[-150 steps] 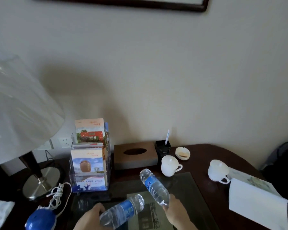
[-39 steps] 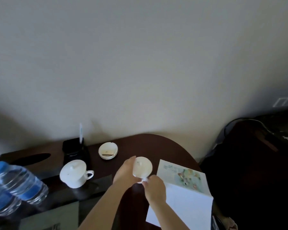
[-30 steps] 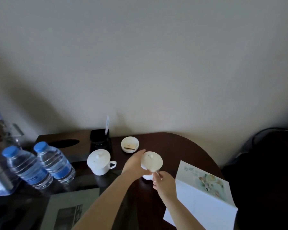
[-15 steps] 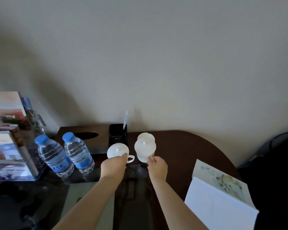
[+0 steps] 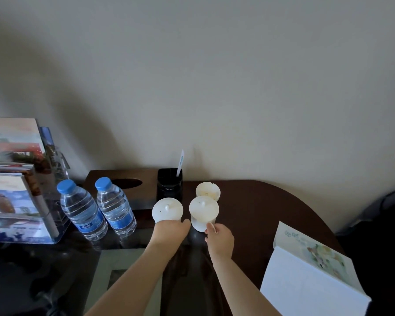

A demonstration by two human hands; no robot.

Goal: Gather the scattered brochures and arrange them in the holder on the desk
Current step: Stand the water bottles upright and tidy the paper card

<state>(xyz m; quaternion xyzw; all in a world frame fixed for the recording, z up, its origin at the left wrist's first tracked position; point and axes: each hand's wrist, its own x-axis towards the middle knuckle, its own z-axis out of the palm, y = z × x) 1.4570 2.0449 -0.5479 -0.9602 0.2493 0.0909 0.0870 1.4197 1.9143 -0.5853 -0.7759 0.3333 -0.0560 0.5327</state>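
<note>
A clear brochure holder [image 5: 61,226] stands at the desk's left edge, with brochures [image 5: 12,208] upright in two tiers. My left hand [image 5: 170,233] grips the near side of a white lidded cup [image 5: 167,212]. My right hand [image 5: 220,238] holds the handle of a second white lidded cup [image 5: 203,212], just right of the first. Both cups rest on the dark desk [image 5: 260,206], side by side. A large white booklet [image 5: 310,279] with a floral cover lies at the right.
Two water bottles [image 5: 82,210] [image 5: 114,207] with blue caps stand between the holder and the cups. Behind are a wooden tissue box [image 5: 114,179], a black pen holder [image 5: 170,184] and a small white dish [image 5: 208,190]. A dark bag [image 5: 383,224] sits beyond the desk's right edge.
The right cup has been carried left from beside the booklet and set down next to the other cup. My left hand has moved onto the left cup. The view has swung left.
</note>
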